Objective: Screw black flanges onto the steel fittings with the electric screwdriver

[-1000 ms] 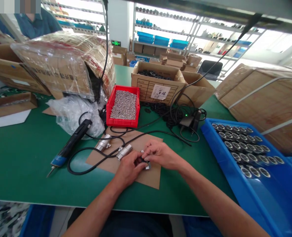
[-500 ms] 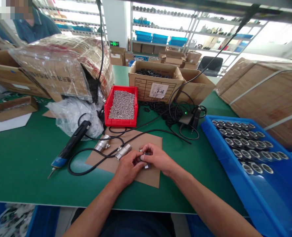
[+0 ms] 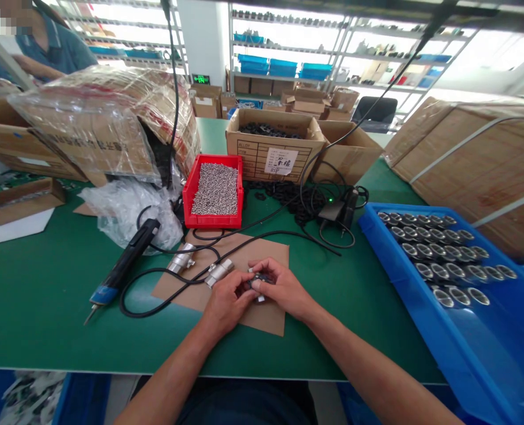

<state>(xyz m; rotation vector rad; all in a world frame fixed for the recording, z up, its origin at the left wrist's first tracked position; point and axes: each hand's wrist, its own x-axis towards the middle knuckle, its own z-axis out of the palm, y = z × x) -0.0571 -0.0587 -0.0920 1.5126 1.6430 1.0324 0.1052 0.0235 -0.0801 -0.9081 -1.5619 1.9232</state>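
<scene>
Over the brown cardboard sheet [image 3: 262, 323], my left hand [image 3: 227, 302] and my right hand [image 3: 284, 289] meet with their fingers closed on a small black part [image 3: 262, 280]. A silvery metal piece [image 3: 261, 298] shows just below it, and the fingers hide how the two fit together. Left of my left hand lies a silver metal cylinder fitting [image 3: 220, 273], with a second silver cylinder fitting [image 3: 182, 258] beyond it. A black and blue electric screwdriver [image 3: 123, 262] rests farther left on the green table.
A red bin [image 3: 213, 221] of small metal parts stands behind the sheet. Black cables [image 3: 156, 307] loop across it. At right, a blue tray [image 3: 403, 330] carries rows of black, metal-rimmed parts. Cardboard boxes [image 3: 275, 150] line the back; a person [image 3: 53, 47] is at far left.
The black part shows more between my fingers, and my right fingers have shifted slightly on it. The view has moved a little; the fittings and screwdriver stay put.
</scene>
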